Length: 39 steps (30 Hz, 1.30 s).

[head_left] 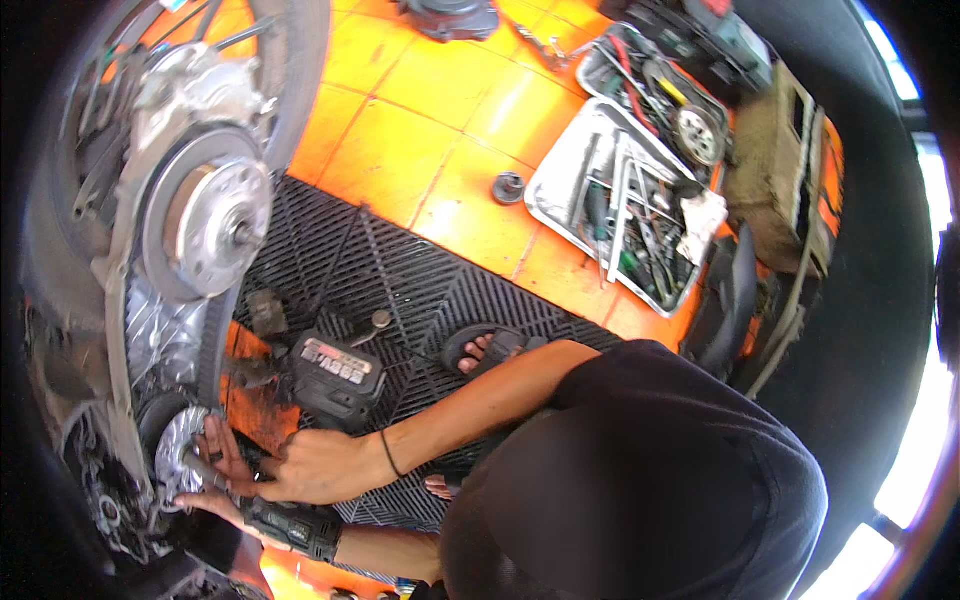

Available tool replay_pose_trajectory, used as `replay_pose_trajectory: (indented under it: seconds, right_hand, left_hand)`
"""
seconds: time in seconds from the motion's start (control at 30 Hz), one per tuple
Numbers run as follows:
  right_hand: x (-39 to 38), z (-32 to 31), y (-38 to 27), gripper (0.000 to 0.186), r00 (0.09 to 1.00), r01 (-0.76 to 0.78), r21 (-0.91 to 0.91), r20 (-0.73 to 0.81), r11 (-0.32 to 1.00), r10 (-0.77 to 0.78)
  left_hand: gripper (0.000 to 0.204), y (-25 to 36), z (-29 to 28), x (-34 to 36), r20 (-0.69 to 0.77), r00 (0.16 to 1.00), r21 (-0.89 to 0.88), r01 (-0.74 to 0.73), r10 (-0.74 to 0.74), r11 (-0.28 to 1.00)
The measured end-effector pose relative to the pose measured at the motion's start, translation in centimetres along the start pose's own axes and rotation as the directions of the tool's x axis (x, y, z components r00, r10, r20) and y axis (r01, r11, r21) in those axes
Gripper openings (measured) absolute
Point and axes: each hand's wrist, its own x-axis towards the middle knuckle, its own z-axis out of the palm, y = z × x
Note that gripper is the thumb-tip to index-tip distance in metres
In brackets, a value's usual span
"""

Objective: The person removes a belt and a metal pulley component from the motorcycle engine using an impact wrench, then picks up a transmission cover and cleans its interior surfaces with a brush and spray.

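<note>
Neither my left hand nor my right hand shows. A person in a dark top [750, 460], head blurred, crouches at the lower right. Their upper hand [310, 465] points its fingers at a silver finned pulley [172, 450] on a vehicle's drive unit at the lower left. Their other hand [210, 505] is beside that pulley, with a black object [295, 528] along its wrist; its exact hold is unclear. Above are a metal disc hub [205, 225], a belt [215, 350] and a spoked wheel [290, 60].
A black case [335, 375] and metal socket [380, 322] lie on a ribbed mat [330, 260]. On orange tiles [420, 120] are two tool trays [550, 190] [600, 70], a round part [508, 187], a black part [445, 15] and a worn box [760, 165].
</note>
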Motion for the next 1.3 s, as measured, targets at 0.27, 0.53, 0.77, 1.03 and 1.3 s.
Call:
replay_pose_trajectory:
  seconds: [0.27,0.53,0.77,1.03,1.3]
  right_hand:
    - [0.3,-0.7,-0.1,0.078,0.998,0.036,-0.051,-0.041,0.998,-0.038]
    - [0.2,-1.9,-0.2,0.066,1.000,0.017,-0.007,-0.016,1.000,-0.017]
    - [0.0,-0.8,0.3,0.073,1.000,-0.006,0.136,-0.004,0.991,0.007]
    - [0.0,-1.4,0.0,0.084,1.000,-0.008,0.089,0.020,0.996,0.007]
    - [0.2,-2.2,-0.1,0.074,0.995,-0.014,0.054,0.101,0.998,0.008]
  left_hand:
    - [0.117,-2.8,0.7,-1.4,-0.020,0.998,-0.193,-0.056,0.053,0.980]
    - [0.117,-3.1,1.3,-0.9,0.015,0.997,-0.159,-0.076,0.080,0.984]
    - [0.118,-2.3,1.6,-1.1,-0.071,0.997,-0.157,0.002,-0.013,0.988]
    - [0.107,-2.5,2.1,-1.0,-0.071,0.996,-0.142,-0.064,0.054,0.988]
    - [0.090,-1.3,2.6,-1.4,-0.086,0.995,-0.194,-0.065,0.049,0.979]
